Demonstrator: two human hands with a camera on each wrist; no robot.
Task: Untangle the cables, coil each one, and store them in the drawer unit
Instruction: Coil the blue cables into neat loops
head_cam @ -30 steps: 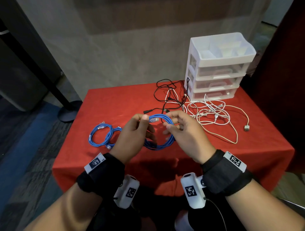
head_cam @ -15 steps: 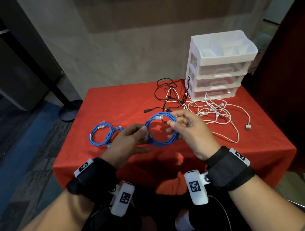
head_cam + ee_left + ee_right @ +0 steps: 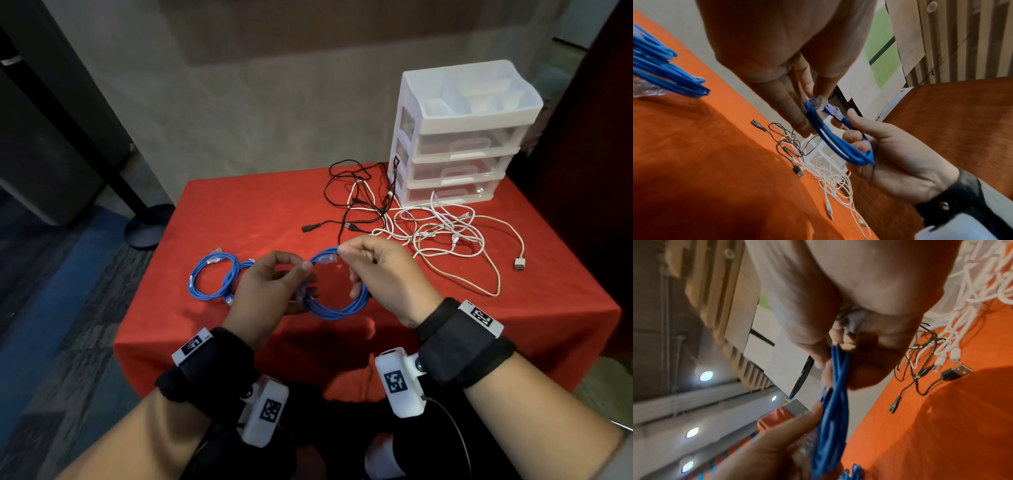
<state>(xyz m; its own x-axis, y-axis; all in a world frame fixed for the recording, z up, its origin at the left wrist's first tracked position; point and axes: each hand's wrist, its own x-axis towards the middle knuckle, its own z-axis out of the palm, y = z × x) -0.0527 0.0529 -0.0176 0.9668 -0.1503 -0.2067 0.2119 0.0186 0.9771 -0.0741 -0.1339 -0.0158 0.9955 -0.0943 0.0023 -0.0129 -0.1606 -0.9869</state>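
A coiled blue network cable (image 3: 334,310) hangs upright above the red tablecloth (image 3: 239,212), held between both hands. My left hand (image 3: 296,274) grips the coil's left side, fingers curled round the strands (image 3: 813,104). My right hand (image 3: 349,263) holds the right side, and its thumb and forefinger pinch the cable just behind the clear plug (image 3: 325,258) at the top. In the right wrist view the blue strands (image 3: 835,386) run down from my right fingers. The white three-drawer unit (image 3: 459,137) stands at the back right with its drawers shut.
A second blue coil (image 3: 212,277) lies on the cloth to the left. Tangled black cables (image 3: 356,195) and white cables (image 3: 445,233) lie in front of the drawer unit. A black stand base (image 3: 147,226) sits on the floor beyond the table's left corner.
My right thumb and forefinger have moved up to the plug end at the top of the coil. My left hand has shifted its grip on the coil's left side.
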